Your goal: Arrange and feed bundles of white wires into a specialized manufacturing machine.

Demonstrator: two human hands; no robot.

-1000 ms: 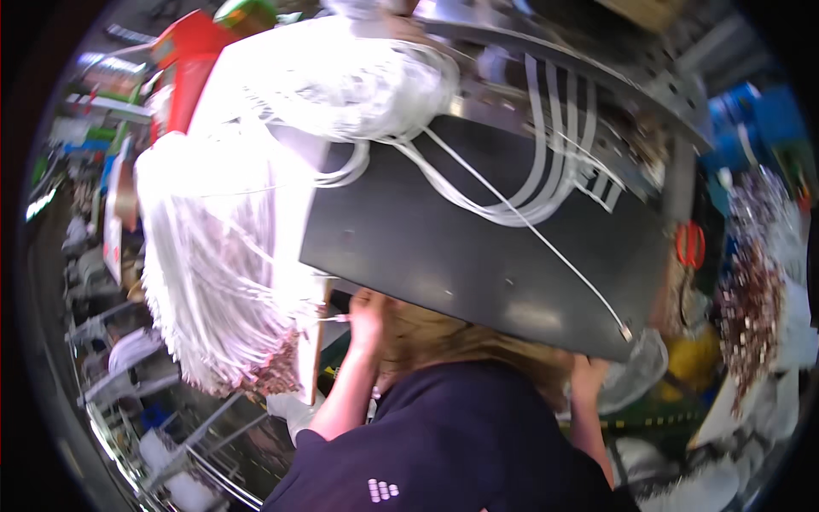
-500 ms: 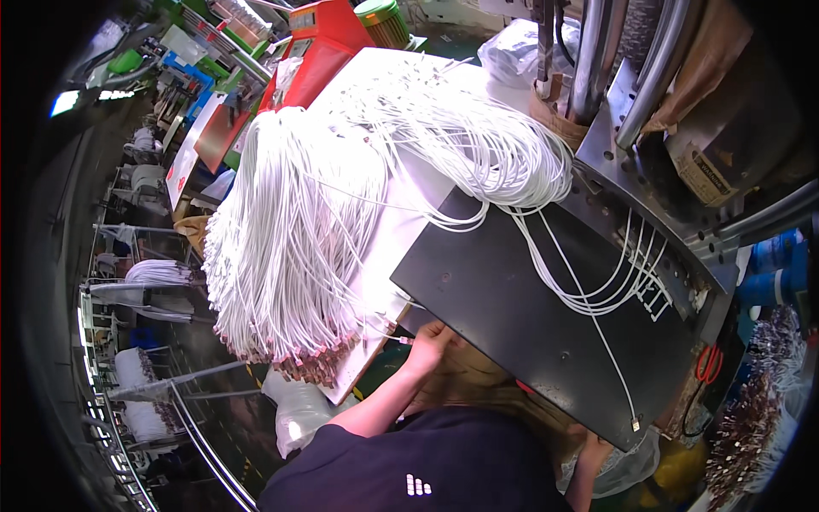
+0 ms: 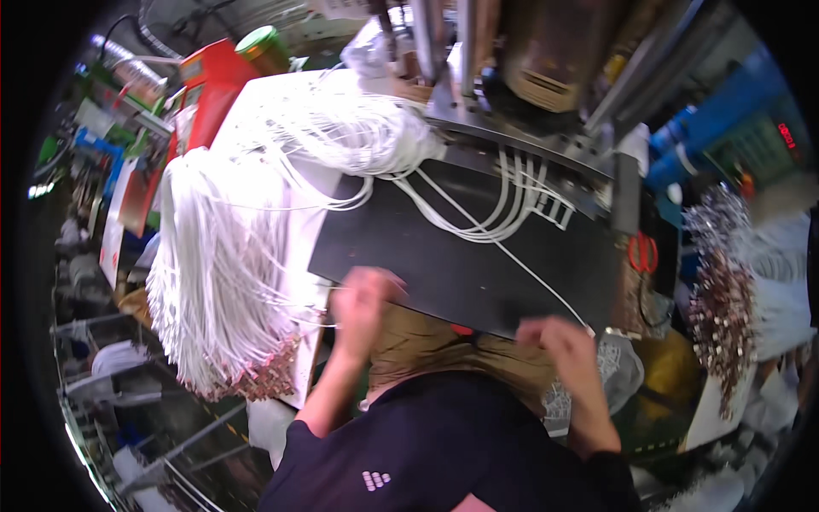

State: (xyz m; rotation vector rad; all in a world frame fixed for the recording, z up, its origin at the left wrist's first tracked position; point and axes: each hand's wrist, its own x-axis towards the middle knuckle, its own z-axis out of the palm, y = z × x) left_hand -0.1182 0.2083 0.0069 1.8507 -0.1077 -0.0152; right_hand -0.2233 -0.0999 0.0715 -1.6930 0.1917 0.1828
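Note:
A thick bundle of white wires [image 3: 222, 282] hangs off the left side of a white bench, its copper-coloured ends [image 3: 269, 380] at the bottom. My left hand [image 3: 363, 303] is blurred at the near edge of the black mat [image 3: 478, 264], its fingers curled around a thin white wire that leads toward the bundle. My right hand [image 3: 563, 341] sits at the mat's near right edge, by the end of a single white wire [image 3: 529, 273] that crosses the mat. Its grip is blurred. Several looped wires [image 3: 512, 205] lie at the mat's far side.
A metal machine [image 3: 546, 60] stands behind the mat. Red-handled scissors [image 3: 644, 252] lie to the right, with a heap of metal terminals [image 3: 725, 299] beyond. A red box [image 3: 217, 77] and a green-lidded can [image 3: 263, 47] sit at the far left. Racks fill the floor on the left.
The view has tilted so more of the mat and machine shows. My right hand has come into view at the mat's near edge. My left hand has risen to the mat's edge.

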